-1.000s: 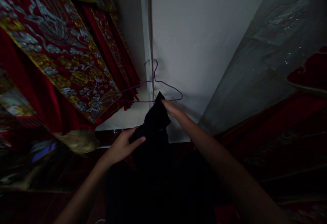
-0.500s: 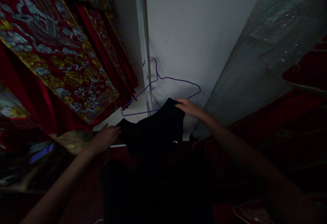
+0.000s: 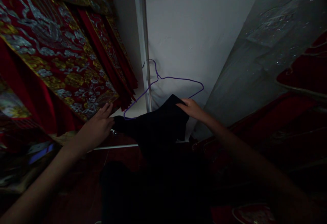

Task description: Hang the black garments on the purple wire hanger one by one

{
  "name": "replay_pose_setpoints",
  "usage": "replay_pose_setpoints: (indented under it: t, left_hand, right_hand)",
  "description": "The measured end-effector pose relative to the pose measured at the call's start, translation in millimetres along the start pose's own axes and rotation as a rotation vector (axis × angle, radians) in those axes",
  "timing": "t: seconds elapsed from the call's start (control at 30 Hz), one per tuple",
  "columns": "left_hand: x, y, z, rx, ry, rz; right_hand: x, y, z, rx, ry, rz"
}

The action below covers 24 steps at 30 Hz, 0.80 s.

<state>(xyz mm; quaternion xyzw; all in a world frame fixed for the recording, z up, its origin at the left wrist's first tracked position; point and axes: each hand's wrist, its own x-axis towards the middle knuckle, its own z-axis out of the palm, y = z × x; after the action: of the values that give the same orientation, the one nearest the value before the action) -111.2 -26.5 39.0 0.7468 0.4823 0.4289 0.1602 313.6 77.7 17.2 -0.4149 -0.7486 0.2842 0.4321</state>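
A black garment (image 3: 158, 125) is stretched between my two hands, its kind hard to make out in the dim light. At its upper right corner, my right hand (image 3: 191, 109) pinches the cloth. My left hand (image 3: 100, 124) grips the left corner between thumb and fingers, some fingers reaching upward. A purple clothes hanger (image 3: 182, 79) hangs from a pale upright post (image 3: 142, 23) behind the garment. The cloth covers most of the hanger's bottom bar; the lower left corner of the hanger shows just above the fabric.
Red embroidered cloths (image 3: 74, 57) with gold and silver patterns hang on the left. To the right is clear plastic sheeting (image 3: 255, 53) beside red fabric (image 3: 306, 67). A white wall (image 3: 199, 30) stands ahead, with a dark red floor (image 3: 84, 183) below.
My left hand has moved left and slightly up, pulling the garment's left corner outward. The cloth has risen over more of the hanger's bottom bar. My right hand has shifted slightly right.
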Motion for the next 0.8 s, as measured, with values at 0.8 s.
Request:
replay_pose_setpoints:
  t: [0.8]
  left_hand:
    - [23.5,-18.7,9.2,0.084,-0.230,-0.450]
  right_hand:
    - [-3.4,7.2,22.2,0.056,-0.087,0.007]
